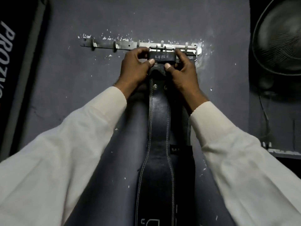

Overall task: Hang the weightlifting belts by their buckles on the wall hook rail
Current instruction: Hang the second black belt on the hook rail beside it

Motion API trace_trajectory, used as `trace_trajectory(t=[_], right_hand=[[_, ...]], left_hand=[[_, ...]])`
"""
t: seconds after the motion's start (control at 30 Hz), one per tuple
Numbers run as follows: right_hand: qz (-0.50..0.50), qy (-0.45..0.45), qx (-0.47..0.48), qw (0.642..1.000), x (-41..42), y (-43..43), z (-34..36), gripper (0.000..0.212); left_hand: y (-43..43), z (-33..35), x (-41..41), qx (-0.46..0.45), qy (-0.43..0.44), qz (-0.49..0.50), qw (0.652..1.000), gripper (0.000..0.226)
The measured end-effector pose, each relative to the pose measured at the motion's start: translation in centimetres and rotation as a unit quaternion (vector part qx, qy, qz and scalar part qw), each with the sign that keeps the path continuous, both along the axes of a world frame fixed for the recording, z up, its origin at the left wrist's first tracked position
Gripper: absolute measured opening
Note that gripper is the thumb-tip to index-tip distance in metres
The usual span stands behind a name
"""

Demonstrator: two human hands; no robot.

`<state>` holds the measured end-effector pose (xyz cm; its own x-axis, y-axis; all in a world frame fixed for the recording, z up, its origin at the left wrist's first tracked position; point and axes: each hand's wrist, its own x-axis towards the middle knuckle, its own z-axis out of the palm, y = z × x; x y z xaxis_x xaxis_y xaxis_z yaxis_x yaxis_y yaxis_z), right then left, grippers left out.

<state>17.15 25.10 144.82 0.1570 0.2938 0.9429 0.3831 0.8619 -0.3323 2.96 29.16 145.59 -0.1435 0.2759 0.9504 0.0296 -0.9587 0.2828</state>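
A black leather weightlifting belt (158,128) with white stitching hangs down the grey wall. Its steel buckle (161,48) is up at the metal hook rail (114,45), around one of the right-hand hooks. My left hand (136,66) grips the belt's top on the left, and my right hand (180,67) grips it on the right, both thumbs pressing the leather just below the "USI" loop. A second belt (187,154) hangs partly hidden behind the first, its buckle (194,53) at the rail's right end.
The rail's left hooks (93,44) are bare. A wall fan (278,36) is mounted at the right. A dark banner with white lettering (8,54) runs down the left edge. White sleeves cover both forearms.
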Motion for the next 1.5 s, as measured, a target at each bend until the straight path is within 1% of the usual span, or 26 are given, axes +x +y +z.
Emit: trace_trajectory(t=[0.07, 0.1, 0.17, 0.23, 0.33, 0.47, 0.6, 0.7, 0.73, 0.77, 0.87, 0.93, 1.0, 1.07, 1.1, 1.2, 1.27, 1.3, 1.37, 1.43, 1.47, 1.5], right_hand=[[-0.006, 0.007, -0.007, 1.0, 0.2, 0.6, 1.9, 0.069], [-0.015, 0.005, -0.008, 1.0, 0.2, 0.8, 2.7, 0.063], [-0.043, -0.004, -0.005, 0.999, 0.3, 1.4, 4.0, 0.05], [-0.066, -0.008, -0.012, 0.998, 0.2, 1.7, 5.1, 0.044], [-0.092, -0.013, -0.021, 0.995, 0.2, 2.1, 6.2, 0.033], [-0.108, -0.015, -0.046, 0.993, -0.1, 2.4, 6.4, 0.029], [-0.143, -0.027, -0.055, 0.988, -0.6, 2.5, 5.2, 0.035], [-0.198, -0.063, -0.062, 0.976, -1.1, 2.0, 3.2, 0.044], [-0.215, -0.069, -0.054, 0.973, -1.2, 2.0, 2.6, 0.045], [-0.227, -0.076, -0.042, 0.97, -1.2, 2.1, 2.0, 0.047], [-0.25, -0.1, -0.035, 0.962, -1.7, 1.8, -0.2, 0.068], [-0.253, -0.108, -0.042, 0.961, -2.0, 1.1, -2.0, 0.075], [-0.24, -0.106, -0.052, 0.963, -2.2, 0.7, -4.3, 0.077], [-0.224, -0.088, -0.08, 0.967, -2.3, 0.3, -7.1, 0.075], [-0.215, -0.076, -0.093, 0.969, -2.4, 0.0, -8.7, 0.069], [-0.216, -0.045, -0.138, 0.966, -2.5, -1.8, -13.7, 0.036], [-0.222, -0.05, -0.173, 0.958, -2.6, -3.0, -16.7, 0.025], [-0.221, -0.061, -0.197, 0.953, -2.5, -3.3, -17.9, 0.023], [-0.194, -0.085, -0.265, 0.941, -2.0, -3.7, -19.8, 0.02], [-0.131, -0.096, -0.327, 0.931, -1.6, -3.7, -21.1, 0.029], [-0.114, -0.093, -0.343, 0.928, -1.5, -3.6, -21.6, 0.034], [-0.115, -0.088, -0.345, 0.927, -1.4, -3.5, -22.1, 0.037]], left_hand=[[0.9, 2.0, 0.4, 0.008, 0.001, 0.027, 1.0, 0.046], [1.4, 2.8, 0.6, 0.01, 0.003, 0.038, 0.999, 0.046], [2.1, 4.2, 1.0, 0.015, 0.012, 0.054, 0.998, 0.038], [2.5, 5.3, 1.1, 0.021, 0.015, 0.074, 0.997, 0.031], [3.0, 6.5, 1.0, 0.022, 0.026, 0.109, 0.993, 0.031], [4.0, 6.8, 0.9, 0.005, 0.04, 0.116, 0.992, 0.019], [4.4, 5.5, 0.9, -0.032, 0.047, 0.111, 0.992, 0.027], [4.2, 3.6, 0.4, -0.049, 0.056, 0.097, 0.992, 0.043], [4.0, 3.0, 0.3, -0.046, 0.055, 0.091, 0.993, 0.044], [3.7, 2.2, 0.3, -0.048, 0.056, 0.088, 0.993, 0.041], [2.7, -0.5, 0.6, -0.044, 0.051, 0.09, 0.994, 0.025], [1.9, -2.9, 0.7, -0.042, 0.058, 0.084, 0.994, 0.024], [1.2, -5.3, 0.6, -0.057, 0.071, 0.077, 0.993, 0.026], [0.5, -7.8, 0.1, -0.089, 0.103, 0.051, 0.989, 0.033], [0.2, -9.2, -0.2, -0.104, 0.124, 0.038, 0.986, 0.037], [-0.5, -14.0, -0.9, -0.146, 0.148, 0.003, 0.978, 0.038], [-0.9, -17.4, -1.2, -0.166, 0.152, 0.029, 0.974, 0.037], [-1.1, -19.0, -1.3, -0.179, 0.159, 0.045, 0.97, 0.04], [-1.1, -21.9, -1.7, -0.217, 0.182, 0.038, 0.958, 0.047], [-1.0, -23.9, -2.3, -0.249, 0.2, -0.03, 0.947, 0.055], [-0.9, -24.5, -2.5, -0.256, 0.2, -0.065, 0.944, 0.061], [-1.1, -24.7, -2.7, -0.263, 0.2, -0.078, 0.941, 0.067]])
